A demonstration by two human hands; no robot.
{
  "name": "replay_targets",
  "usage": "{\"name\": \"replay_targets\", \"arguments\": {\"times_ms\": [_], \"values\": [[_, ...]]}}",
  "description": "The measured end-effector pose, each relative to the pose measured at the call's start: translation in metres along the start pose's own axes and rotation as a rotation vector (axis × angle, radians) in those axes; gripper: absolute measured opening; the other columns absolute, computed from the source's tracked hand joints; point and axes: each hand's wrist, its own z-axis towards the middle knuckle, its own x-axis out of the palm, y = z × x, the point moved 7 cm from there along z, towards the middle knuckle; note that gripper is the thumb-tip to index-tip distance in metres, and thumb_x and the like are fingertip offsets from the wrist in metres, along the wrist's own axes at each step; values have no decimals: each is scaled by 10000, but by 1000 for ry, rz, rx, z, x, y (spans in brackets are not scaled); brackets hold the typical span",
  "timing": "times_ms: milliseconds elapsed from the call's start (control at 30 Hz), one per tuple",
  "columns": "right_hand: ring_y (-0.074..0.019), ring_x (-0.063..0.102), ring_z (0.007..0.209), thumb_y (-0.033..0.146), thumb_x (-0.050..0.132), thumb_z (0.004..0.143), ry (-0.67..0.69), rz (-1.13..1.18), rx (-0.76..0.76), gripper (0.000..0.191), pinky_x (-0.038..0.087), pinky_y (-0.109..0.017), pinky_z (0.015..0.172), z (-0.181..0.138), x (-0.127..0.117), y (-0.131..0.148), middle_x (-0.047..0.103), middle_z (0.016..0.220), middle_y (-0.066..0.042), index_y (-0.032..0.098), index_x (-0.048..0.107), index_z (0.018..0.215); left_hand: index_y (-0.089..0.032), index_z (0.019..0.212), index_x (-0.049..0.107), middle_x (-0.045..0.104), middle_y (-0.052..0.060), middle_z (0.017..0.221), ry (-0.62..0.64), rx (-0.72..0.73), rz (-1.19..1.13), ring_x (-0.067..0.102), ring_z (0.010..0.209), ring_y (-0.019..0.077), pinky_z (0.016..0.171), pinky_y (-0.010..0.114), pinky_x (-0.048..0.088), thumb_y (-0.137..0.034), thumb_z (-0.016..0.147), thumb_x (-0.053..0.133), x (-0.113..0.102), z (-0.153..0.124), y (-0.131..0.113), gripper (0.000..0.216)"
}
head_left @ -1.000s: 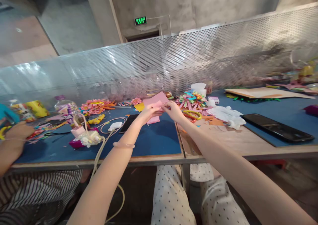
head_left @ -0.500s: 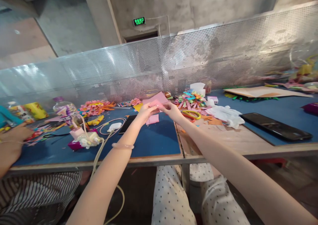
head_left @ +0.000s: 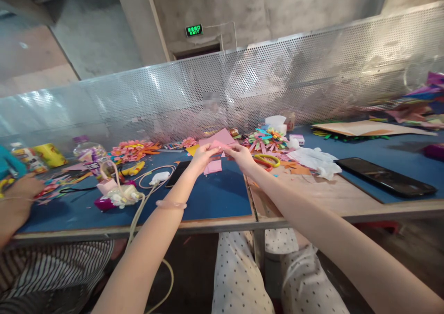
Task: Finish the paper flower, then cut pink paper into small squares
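Note:
Between my two hands is a small piece of pink paper (head_left: 218, 144), raised over the far part of the blue table. My left hand (head_left: 204, 157) pinches its left side, thumb and fingers closed. The right side is pinched in my right hand (head_left: 240, 155). Just beneath lies a small stack of pink paper squares (head_left: 212, 167). Behind my hands a larger pink sheet (head_left: 225, 136) rests over a yellow sheet (head_left: 193, 150). Yellow-handled scissors (head_left: 267, 160) lie beside my right wrist. Part of the held paper is covered by my fingers.
A dark phone (head_left: 386, 176) lies right, near white tissues (head_left: 317, 160). Paper flowers (head_left: 133, 150) sit at the back left. A power strip (head_left: 121, 194) with cables (head_left: 147, 198) is left of my arm. A co-worker's hand (head_left: 22, 193) is far left. A perforated metal screen (head_left: 166, 96) stands behind.
My hands stay in nearly the same place, with the pink paper shifted slightly between the fingers. At the far right, purple and coloured papers have come into view. The co-worker's hand has moved slightly.

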Motion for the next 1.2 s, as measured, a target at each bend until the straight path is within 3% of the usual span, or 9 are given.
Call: {"name": "replay_targets", "arguments": {"times_ms": [267,833,1200], "values": [[-140,601,658,470,685,621,-70,-51,24,358,479,-245,600,0,-4,-2,661,718,-56,131,669,733,-114,898,636,665,124,954,5,6,41,635,869,210,814,381,484,-270,665,703,2,-1,-1,289],[-146,602,639,517,670,622,-58,-177,-27,400,481,-251,595,-1,-6,5,660,691,-53,129,669,719,-138,821,674,672,60,829,-33,16,123,615,758,149,737,297,478,-282,655,695,3,-6,-8,220],[-146,600,645,522,655,631,-73,-204,-37,398,477,-249,591,0,-8,3,656,690,-42,137,674,731,-130,829,679,656,54,757,-12,24,96,611,749,152,769,323,477,-263,648,698,4,-5,-7,225]]}}
